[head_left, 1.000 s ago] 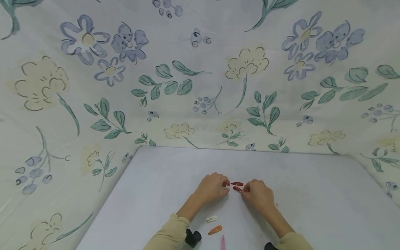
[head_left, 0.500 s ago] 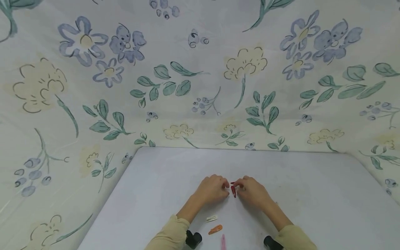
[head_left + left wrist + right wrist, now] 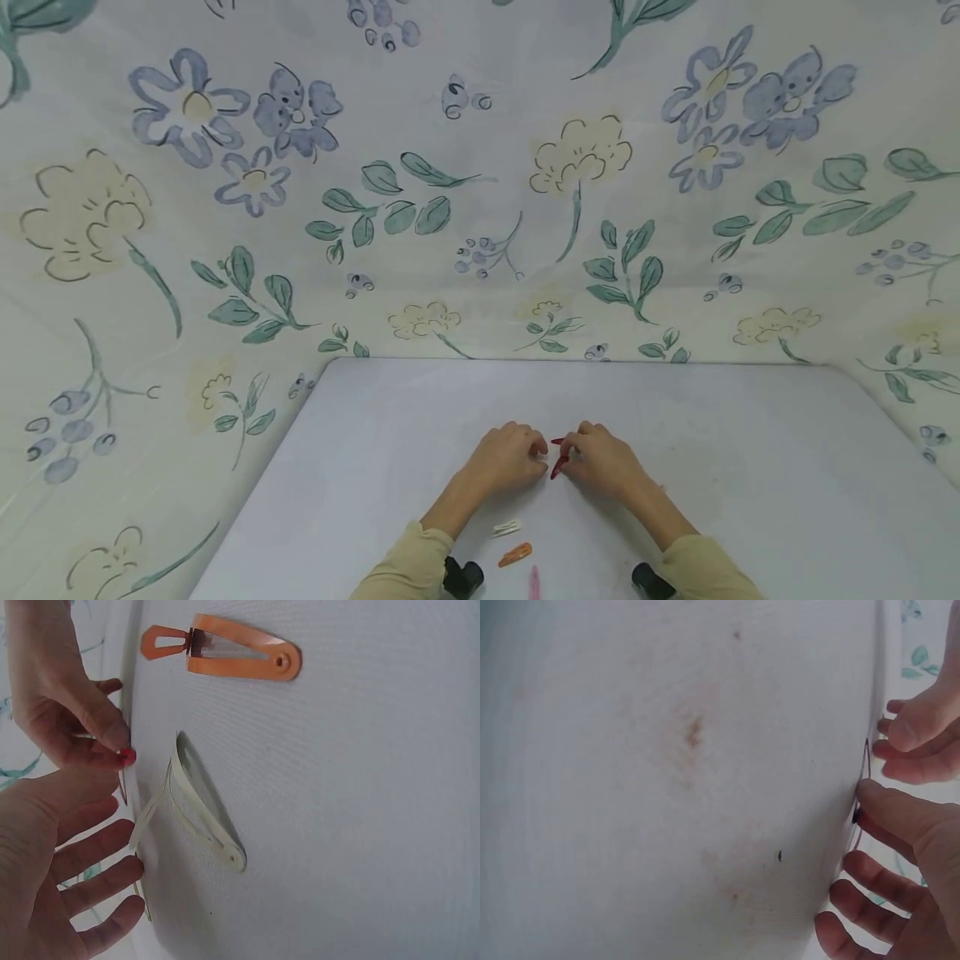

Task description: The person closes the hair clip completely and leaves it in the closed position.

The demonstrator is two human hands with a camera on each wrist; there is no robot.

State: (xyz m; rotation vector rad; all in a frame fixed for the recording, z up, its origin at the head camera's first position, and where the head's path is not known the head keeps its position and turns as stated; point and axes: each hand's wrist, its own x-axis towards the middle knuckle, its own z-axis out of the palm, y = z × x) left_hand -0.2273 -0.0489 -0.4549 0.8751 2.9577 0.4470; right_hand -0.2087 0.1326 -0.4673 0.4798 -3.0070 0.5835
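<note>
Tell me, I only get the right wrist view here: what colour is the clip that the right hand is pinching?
Observer: The head view shows a red clip in the right hand.
Operator: Okay, any other clips nearer the person?
Observer: Yes, a white clip, an orange clip and a pink clip lie on the table.
Operator: Which one's in the middle?
Observer: Orange, between white and pink in the head view.

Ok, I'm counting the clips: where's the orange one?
In the head view, the orange clip lies at bottom centre, between the white clip and the pink clip.
</note>
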